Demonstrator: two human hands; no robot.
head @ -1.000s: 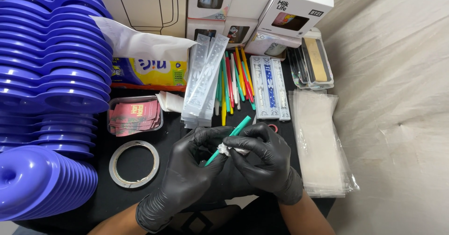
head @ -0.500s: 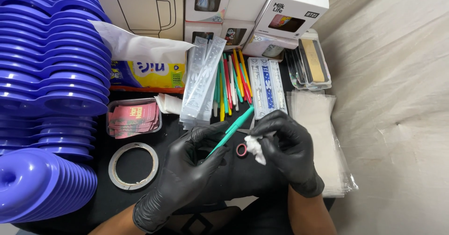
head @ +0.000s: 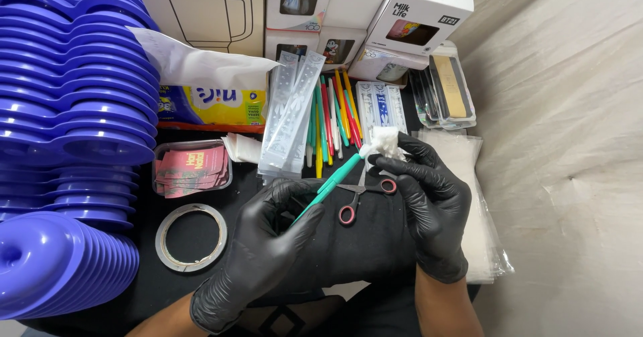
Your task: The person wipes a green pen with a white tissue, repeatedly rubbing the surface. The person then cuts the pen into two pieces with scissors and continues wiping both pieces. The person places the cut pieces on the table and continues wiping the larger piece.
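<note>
Both hands wear black gloves. The left hand (head: 268, 250) is closed in a pinch grip around the lower end of a teal stick (head: 333, 184), which slants up and to the right away from it. The right hand (head: 429, 206) is partly curled, its thumb and fingertips closed on a white wad (head: 385, 141) seated at the upper tip of the teal stick; the remaining fingers are loosely spread. Between the two hands, just below the stick, a small pair of scissors (head: 358, 196) with red handle rings lies flat on the black cloth (head: 375, 243), untouched by either hand. Left of the left hand, a ring of tape (head: 191, 236) lies flat on the cloth, and above that a clear tray of pink packets (head: 191, 168). Beyond the right hand's fingertips lie a spread of coloured sticks (head: 331, 119) and long clear sleeves (head: 288, 116). Under and to the right of the right hand is a stack of clear plastic bags (head: 485, 230). Far left of the left hand stand stacks of blue plastic lids (head: 74, 102). White boxes (head: 321, 9) stand along the far edge, well apart from both hands.
</note>
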